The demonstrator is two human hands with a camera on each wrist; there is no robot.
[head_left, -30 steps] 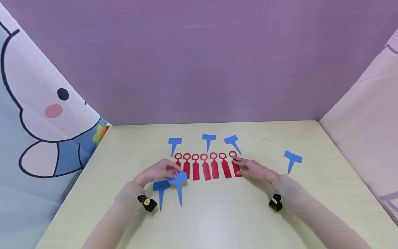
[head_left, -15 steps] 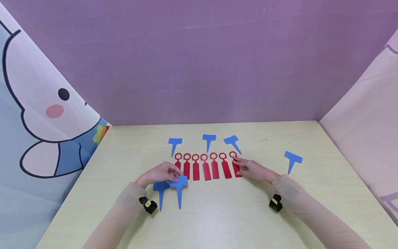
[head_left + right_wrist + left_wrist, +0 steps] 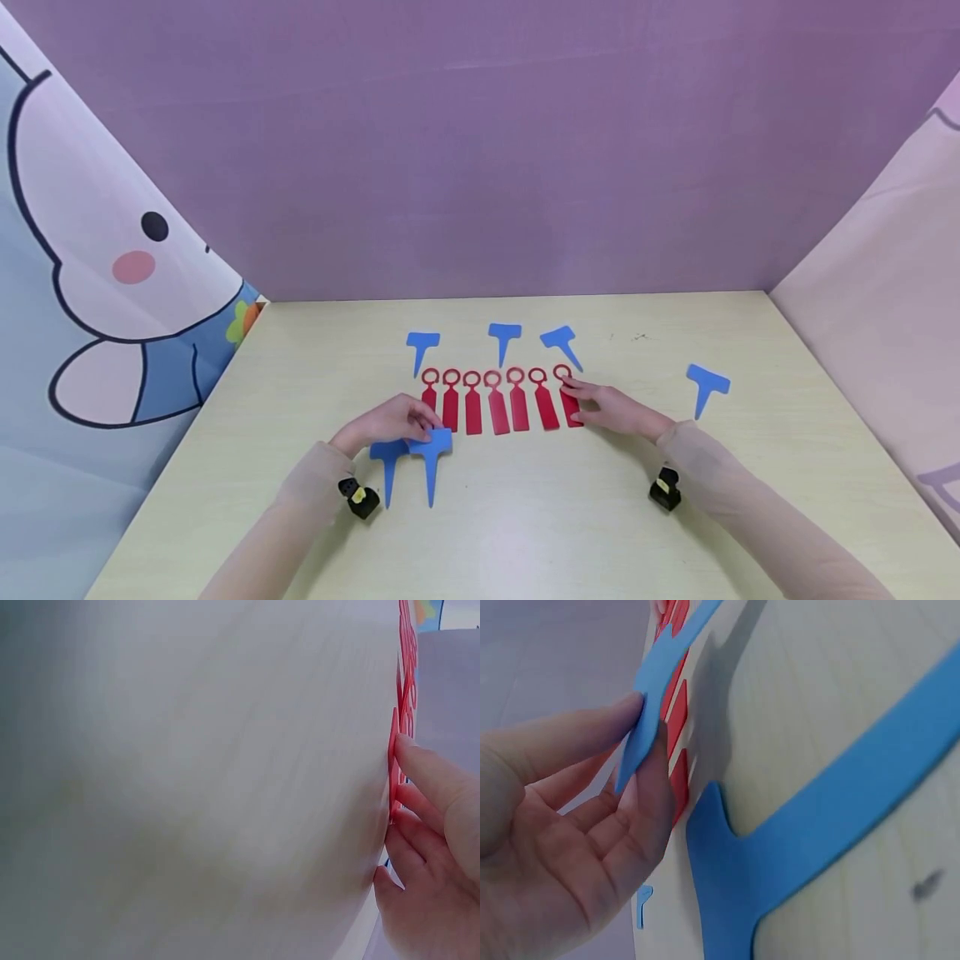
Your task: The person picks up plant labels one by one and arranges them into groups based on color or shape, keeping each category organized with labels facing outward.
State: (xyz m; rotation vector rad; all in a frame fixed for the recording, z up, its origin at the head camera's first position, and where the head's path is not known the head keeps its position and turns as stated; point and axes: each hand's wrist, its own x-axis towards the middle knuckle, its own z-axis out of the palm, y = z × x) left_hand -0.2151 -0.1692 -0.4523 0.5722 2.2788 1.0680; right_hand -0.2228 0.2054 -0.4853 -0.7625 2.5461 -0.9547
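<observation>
My left hand (image 3: 397,419) pinches a blue T-shaped plant label (image 3: 431,450) by its broad head, between thumb and fingertips. Its pointed stem faces the near side in the head view. The left wrist view has this held label (image 3: 654,682) raised over its shadow. Close beside it lies another blue plant label (image 3: 388,454), flat on the table. Red tags with ring ends stand in a row, such as the middle red tag (image 3: 498,408). My right hand (image 3: 615,408) rests on the rightmost red tag (image 3: 568,407), thumb and fingertips touching it and hiding part of it.
Behind the row lie three blue labels: left (image 3: 422,343), middle (image 3: 504,335) and right (image 3: 559,338). One more blue label (image 3: 707,383) lies at the right. A purple backdrop (image 3: 510,167) rises at the far edge of the pale table (image 3: 570,533).
My left hand has moved slightly toward the near side and lower with the blue plant label, whose stem now points straighter toward the near side. The right hand has stayed on the red tag.
</observation>
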